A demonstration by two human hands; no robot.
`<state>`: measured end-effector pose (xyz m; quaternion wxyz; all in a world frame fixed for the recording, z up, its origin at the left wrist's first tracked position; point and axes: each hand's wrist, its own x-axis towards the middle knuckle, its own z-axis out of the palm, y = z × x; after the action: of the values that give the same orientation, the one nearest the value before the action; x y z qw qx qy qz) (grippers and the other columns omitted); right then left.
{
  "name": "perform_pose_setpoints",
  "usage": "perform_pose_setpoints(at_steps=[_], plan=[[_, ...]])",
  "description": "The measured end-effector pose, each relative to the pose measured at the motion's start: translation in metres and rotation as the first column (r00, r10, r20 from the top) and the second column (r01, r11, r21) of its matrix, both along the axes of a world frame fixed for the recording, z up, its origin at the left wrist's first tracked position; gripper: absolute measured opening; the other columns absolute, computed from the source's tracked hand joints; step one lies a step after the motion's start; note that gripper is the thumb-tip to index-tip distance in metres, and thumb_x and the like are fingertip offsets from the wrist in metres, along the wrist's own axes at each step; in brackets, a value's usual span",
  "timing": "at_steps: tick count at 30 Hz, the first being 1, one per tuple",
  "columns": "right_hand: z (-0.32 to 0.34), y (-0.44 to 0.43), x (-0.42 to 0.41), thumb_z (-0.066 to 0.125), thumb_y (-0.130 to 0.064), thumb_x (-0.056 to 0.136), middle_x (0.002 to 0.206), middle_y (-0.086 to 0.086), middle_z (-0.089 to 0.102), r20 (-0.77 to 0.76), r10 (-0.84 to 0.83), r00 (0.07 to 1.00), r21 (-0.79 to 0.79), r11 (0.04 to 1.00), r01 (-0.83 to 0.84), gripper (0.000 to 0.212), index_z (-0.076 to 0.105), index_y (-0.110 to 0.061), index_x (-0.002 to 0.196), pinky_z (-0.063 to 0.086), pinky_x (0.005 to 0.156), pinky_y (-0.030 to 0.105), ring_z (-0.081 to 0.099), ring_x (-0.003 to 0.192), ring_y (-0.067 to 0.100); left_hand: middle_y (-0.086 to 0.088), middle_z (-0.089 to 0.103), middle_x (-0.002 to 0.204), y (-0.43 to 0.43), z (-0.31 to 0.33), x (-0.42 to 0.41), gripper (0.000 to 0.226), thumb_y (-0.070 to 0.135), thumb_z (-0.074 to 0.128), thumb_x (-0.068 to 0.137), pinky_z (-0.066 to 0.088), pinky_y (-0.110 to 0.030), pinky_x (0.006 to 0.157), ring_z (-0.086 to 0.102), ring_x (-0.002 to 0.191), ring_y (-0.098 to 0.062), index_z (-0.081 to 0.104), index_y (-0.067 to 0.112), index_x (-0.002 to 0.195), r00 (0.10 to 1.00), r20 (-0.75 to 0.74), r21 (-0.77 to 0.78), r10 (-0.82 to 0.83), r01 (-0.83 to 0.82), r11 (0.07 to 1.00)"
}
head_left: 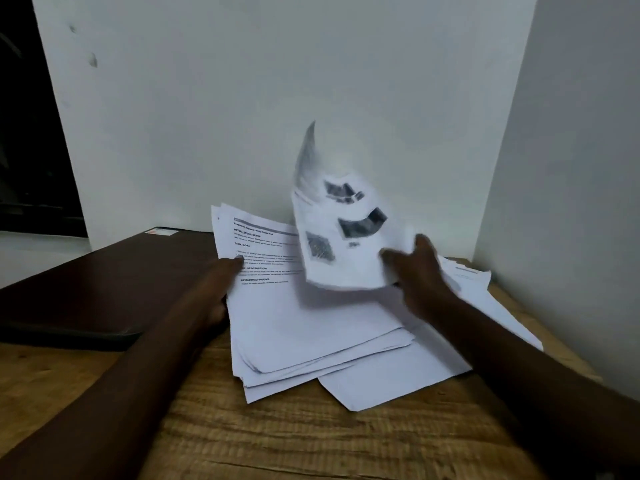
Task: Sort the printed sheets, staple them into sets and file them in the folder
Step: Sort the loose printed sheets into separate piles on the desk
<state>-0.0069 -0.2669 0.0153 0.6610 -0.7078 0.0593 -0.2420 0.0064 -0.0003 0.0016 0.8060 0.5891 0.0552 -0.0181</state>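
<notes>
A loose stack of printed white sheets [304, 327] lies fanned out on the wooden table [311, 438]. The top sheet shows headed text. My left hand [221, 289] holds the stack's left edge, thumb on the top page. My right hand [415, 265] grips a sheet printed with dark pictures [343, 237], lifted and curling upward above the stack, blurred by motion. More sheets [478, 289] lie to the right under my right arm.
A dark brown flat folder or case [104, 282] lies on the table's left side, touching the stack's left edge. White walls meet in a corner behind and to the right. A dark opening shows at far left.
</notes>
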Motion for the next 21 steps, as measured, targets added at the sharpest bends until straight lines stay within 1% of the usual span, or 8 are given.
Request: perform_pose_setpoints(at_steps=[4, 7, 9, 11, 14, 18, 20, 21], plan=[[-0.014, 0.024, -0.003, 0.064, -0.019, 0.075, 0.1, 0.003, 0.06, -0.168, 0.083, 0.982, -0.158, 0.981, -0.11, 0.038, 0.05, -0.018, 0.11, 0.057, 0.083, 0.05, 0.063, 0.095, 0.026, -0.015, 0.062, 0.122, -0.001, 0.002, -0.005, 0.033, 0.028, 0.038, 0.107, 0.054, -0.038, 0.071, 0.068, 0.086, -0.023, 0.058, 0.007, 0.123, 0.998, 0.058, -0.063, 0.008, -0.004, 0.998], [-0.019, 0.031, -0.007, 0.066, -0.017, 0.075, 0.107, 0.008, 0.062, -0.257, 0.134, 0.957, -0.161, 0.971, -0.179, 0.042, 0.049, -0.02, 0.113, 0.057, 0.083, 0.05, 0.064, 0.096, 0.029, -0.01, 0.066, 0.122, -0.001, 0.005, -0.007, 0.047, 0.045, 0.041, 0.103, 0.053, -0.037, 0.077, 0.068, 0.099, -0.025, 0.058, 0.01, 0.128, 0.999, 0.049, -0.027, 0.022, -0.021, 0.999], [-0.018, 0.033, -0.01, 0.069, -0.01, 0.076, 0.111, 0.01, 0.061, -0.323, 0.206, 0.924, -0.123, 0.959, -0.257, 0.047, 0.047, -0.018, 0.117, 0.056, 0.087, 0.048, 0.063, 0.099, 0.03, -0.013, 0.067, 0.125, 0.001, 0.004, -0.005, 0.055, 0.05, 0.052, 0.094, 0.054, -0.042, 0.086, 0.068, 0.106, -0.03, 0.058, 0.01, 0.132, 0.999, 0.045, 0.002, 0.017, -0.017, 1.0], [-0.014, 0.034, -0.015, 0.068, -0.002, 0.078, 0.111, 0.014, 0.061, -0.376, 0.298, 0.878, -0.081, 0.933, -0.351, 0.051, 0.044, -0.014, 0.122, 0.057, 0.084, 0.043, 0.064, 0.096, 0.031, -0.019, 0.068, 0.122, 0.001, 0.002, -0.005, 0.048, 0.036, 0.059, 0.094, 0.059, -0.046, 0.084, 0.071, 0.098, -0.032, 0.059, 0.005, 0.131, 0.999, 0.035, 0.017, -0.022, 0.022, 1.0], [-0.006, 0.029, -0.021, 0.067, 0.001, 0.079, 0.107, 0.017, 0.064, -0.421, 0.382, 0.823, -0.08, 0.888, -0.453, 0.051, 0.045, -0.014, 0.122, 0.056, 0.068, 0.034, 0.065, 0.083, 0.028, -0.02, 0.067, 0.115, -0.001, 0.0, -0.004, 0.031, 0.01, 0.05, 0.101, 0.062, -0.041, 0.062, 0.075, 0.071, -0.026, 0.056, 0.0, 0.129, 0.997, 0.026, 0.037, -0.068, 0.067, 0.997], [0.003, 0.024, -0.024, 0.07, 0.007, 0.076, 0.11, 0.015, 0.067, -0.477, 0.413, 0.776, -0.146, 0.833, -0.533, 0.049, 0.054, -0.014, 0.118, 0.056, 0.089, 0.042, 0.067, 0.095, 0.029, -0.025, 0.063, 0.126, 0.005, 0.002, 0.0, 0.034, 0.005, 0.049, 0.099, 0.062, -0.042, 0.058, 0.074, 0.071, -0.029, 0.054, -0.002, 0.132, 0.999, -0.002, 0.034, -0.046, 0.046, 0.998], [0.011, 0.022, -0.026, 0.073, 0.004, 0.078, 0.114, 0.014, 0.069, -0.524, 0.468, 0.712, -0.174, 0.759, -0.628, 0.047, 0.059, -0.011, 0.12, 0.054, 0.094, 0.042, 0.067, 0.104, 0.03, -0.025, 0.064, 0.121, 0.005, 0.002, -0.001, 0.032, 0.004, 0.046, 0.1, 0.061, -0.044, 0.056, 0.072, 0.078, -0.033, 0.054, -0.002, 0.13, 0.998, -0.034, 0.081, -0.05, 0.053, 0.995], [0.016, 0.018, -0.026, 0.076, -0.004, 0.079, 0.114, 0.011, 0.071, -0.552, 0.483, 0.68, -0.2, 0.715, -0.67, 0.043, 0.062, -0.011, 0.12, 0.054, 0.093, 0.038, 0.068, 0.104, 0.026, -0.024, 0.065, 0.114, 0.004, 0.002, -0.001, 0.03, 0.001, 0.042, 0.101, 0.06, -0.044, 0.056, 0.068, 0.081, -0.035, 0.054, -0.001, 0.128, 0.998, -0.049, 0.121, -0.05, 0.055, 0.991]])
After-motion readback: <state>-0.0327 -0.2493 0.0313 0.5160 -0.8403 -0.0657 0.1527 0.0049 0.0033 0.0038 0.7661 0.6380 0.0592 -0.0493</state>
